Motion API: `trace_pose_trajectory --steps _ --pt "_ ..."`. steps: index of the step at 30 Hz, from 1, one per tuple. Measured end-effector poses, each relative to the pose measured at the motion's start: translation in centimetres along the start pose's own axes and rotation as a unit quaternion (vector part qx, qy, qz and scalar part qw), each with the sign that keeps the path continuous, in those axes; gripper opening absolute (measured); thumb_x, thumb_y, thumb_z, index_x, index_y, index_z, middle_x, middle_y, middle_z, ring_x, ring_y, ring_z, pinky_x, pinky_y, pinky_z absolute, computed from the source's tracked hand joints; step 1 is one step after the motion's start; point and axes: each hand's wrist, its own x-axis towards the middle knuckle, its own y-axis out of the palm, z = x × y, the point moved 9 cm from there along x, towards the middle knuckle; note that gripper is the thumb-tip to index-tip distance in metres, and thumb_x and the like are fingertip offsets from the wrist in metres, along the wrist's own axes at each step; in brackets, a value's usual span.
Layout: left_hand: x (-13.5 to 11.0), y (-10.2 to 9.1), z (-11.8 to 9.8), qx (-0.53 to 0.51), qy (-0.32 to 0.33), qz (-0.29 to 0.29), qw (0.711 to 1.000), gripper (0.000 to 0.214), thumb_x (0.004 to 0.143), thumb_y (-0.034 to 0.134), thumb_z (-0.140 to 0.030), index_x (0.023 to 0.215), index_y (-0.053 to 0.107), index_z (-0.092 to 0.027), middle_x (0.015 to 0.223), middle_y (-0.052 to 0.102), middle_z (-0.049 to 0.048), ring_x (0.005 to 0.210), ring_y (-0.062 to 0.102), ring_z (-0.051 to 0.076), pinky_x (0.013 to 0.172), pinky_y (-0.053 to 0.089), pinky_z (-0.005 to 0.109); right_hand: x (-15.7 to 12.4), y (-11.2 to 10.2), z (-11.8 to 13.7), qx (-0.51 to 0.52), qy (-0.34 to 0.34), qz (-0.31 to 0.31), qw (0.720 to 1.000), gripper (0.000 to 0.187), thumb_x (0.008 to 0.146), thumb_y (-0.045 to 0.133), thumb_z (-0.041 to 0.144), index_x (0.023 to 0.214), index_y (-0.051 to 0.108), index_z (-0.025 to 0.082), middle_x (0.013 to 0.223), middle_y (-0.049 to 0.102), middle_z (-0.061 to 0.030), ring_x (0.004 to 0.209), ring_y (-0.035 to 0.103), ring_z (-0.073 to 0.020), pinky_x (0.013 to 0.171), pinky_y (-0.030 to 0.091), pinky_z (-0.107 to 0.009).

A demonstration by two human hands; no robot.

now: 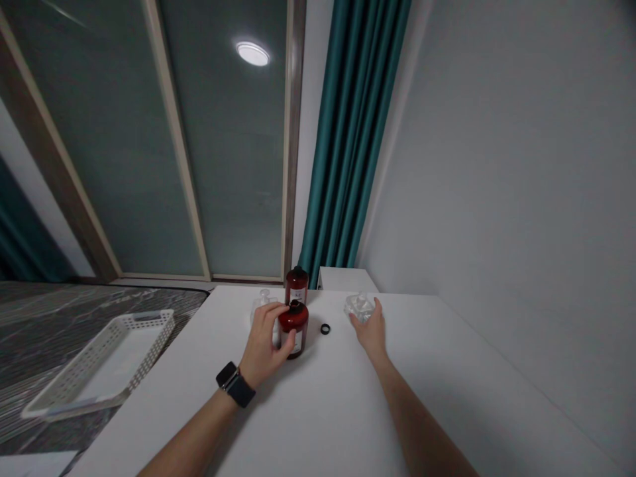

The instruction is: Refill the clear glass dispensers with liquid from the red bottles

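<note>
My left hand (265, 341), with a dark watch on its wrist, is wrapped around a dark red bottle (293, 318) with a white label, which stands upright on the white table (318, 411). Part of that bottle is covered by my fingers. My right hand (370, 331) has its thumb and fingers around a clear container (358, 305) with a small knob on top; its exact kind is hard to make out. Between the two hands lies a small black cap (325, 328). Behind the held bottle stands a second dark red bottle (297, 281) with a black top.
Partly behind my left hand is another clear container (263, 299). To the left, below table level, sits a white perforated basket (134, 318). A white cabinet (342, 278), a teal curtain (352, 132) and glass doors (223, 165) are beyond the table; a wall rises at right.
</note>
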Motion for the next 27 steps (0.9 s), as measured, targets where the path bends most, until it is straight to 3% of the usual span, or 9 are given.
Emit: trace_pose_trajectory --steps 8,14,20,27 --pt "0.0 0.0 0.6 -0.006 -0.018 -0.002 1.0 0.032 0.084 0.058 -0.016 0.115 0.053 -0.021 0.111 0.058 0.0098 0.104 0.055 0.028 0.091 0.049 0.046 0.4 0.1 -0.2 0.058 0.043 0.025 0.997 0.061 0.068 0.068 0.045 0.118 0.05 0.015 0.12 0.064 -0.0207 0.116 0.059 -0.0353 0.094 0.048 -0.049" --pt "0.2 0.3 0.9 -0.01 -0.027 0.015 0.999 0.021 0.086 0.057 -0.014 0.105 0.056 -0.022 0.109 0.057 0.0081 0.105 0.054 0.027 0.092 0.049 0.046 -0.7 -0.4 2.3 0.1 0.064 0.083 0.989 0.064 0.066 0.075 0.043 0.12 0.053 0.019 0.108 0.071 -0.0133 0.095 0.068 -0.0291 0.085 0.053 -0.044" --pt "0.1 0.4 1.2 -0.016 -0.025 0.02 0.999 0.022 0.088 0.057 -0.013 0.108 0.055 -0.021 0.112 0.056 0.0085 0.107 0.053 0.026 0.094 0.048 0.047 -4.4 -1.1 5.2 0.136 0.081 0.18 0.971 0.06 0.063 0.08 0.035 0.117 0.056 0.021 0.099 0.071 -0.0063 0.086 0.068 -0.025 0.076 0.056 -0.04" --pt "0.0 0.6 1.6 -0.018 -0.03 0.024 0.999 0.021 0.088 0.059 -0.013 0.108 0.057 -0.021 0.113 0.057 0.0087 0.11 0.053 0.026 0.096 0.048 0.046 -9.6 -1.2 8.6 0.177 0.093 0.289 0.936 0.055 0.064 0.077 0.023 0.114 0.054 0.024 0.107 0.068 -0.0059 0.094 0.066 -0.027 0.079 0.055 -0.043"
